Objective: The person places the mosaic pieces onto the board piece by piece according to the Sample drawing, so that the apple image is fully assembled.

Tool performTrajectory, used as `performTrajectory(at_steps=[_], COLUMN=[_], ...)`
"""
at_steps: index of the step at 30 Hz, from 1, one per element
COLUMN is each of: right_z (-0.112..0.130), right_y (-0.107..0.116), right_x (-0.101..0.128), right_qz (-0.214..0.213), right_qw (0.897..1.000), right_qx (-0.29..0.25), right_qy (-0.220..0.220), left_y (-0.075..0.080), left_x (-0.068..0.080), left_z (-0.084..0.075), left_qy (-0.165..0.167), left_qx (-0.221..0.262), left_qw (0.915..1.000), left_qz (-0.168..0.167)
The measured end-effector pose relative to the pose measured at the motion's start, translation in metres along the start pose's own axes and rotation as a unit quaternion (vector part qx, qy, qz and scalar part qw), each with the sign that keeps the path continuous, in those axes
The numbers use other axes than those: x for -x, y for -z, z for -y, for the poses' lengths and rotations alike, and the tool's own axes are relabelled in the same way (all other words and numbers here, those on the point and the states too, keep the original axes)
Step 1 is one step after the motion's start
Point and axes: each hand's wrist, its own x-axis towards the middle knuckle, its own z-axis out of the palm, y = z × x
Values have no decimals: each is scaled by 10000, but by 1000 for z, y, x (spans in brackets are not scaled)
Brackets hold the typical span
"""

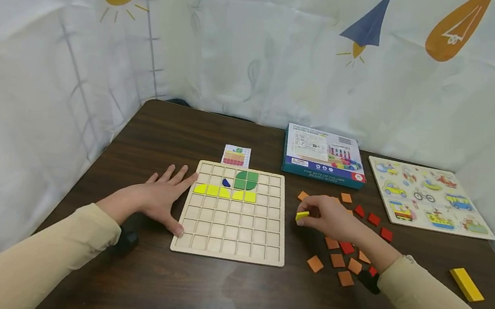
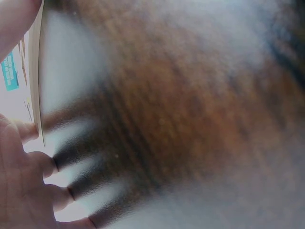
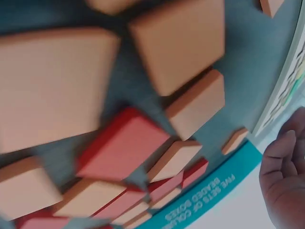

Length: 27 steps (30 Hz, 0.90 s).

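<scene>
We identify a children's play or learning corner: a dark wooden table [image 1: 219, 297] is enclosed by a white curtain [image 1: 265, 57] printed with rockets and bulbs, and carries a vehicle peg puzzle [image 1: 429, 197], a toy box [image 1: 324, 155] and a wooden grid board [image 1: 232, 225].

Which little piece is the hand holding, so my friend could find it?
Start at the wooden grid board in the middle of the table. Just right of it, the right hand pinches a small yellow block at its fingertips. It is the only yellow piece there; the loose tiles beside it are orange and red.
</scene>
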Motion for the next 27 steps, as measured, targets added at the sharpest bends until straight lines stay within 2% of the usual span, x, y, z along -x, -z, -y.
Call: performTrajectory(at_steps=[6,12,17,27], right_z=[7,19,25,32], right_y=[1,-4,-10,-14], right_x=[-33,-56,-70,-82], right_qz=[-200,-279,-344,-17], right_qw=[9994,9982,9992,9993], right_qx=[-134,-459,-73,368], right_qy=[-235,-258,-203,-20], left_y=[1,1,1,0], left_x=[-2,-2,-3,-2], left_z=[-2,-3,-2,0], left_qy=[-1,5,1,3], left_qx=[-23,-75,-91,-77], left_qw=[10000,10000,10000,10000], left_qz=[-8,-20,-34,-18])
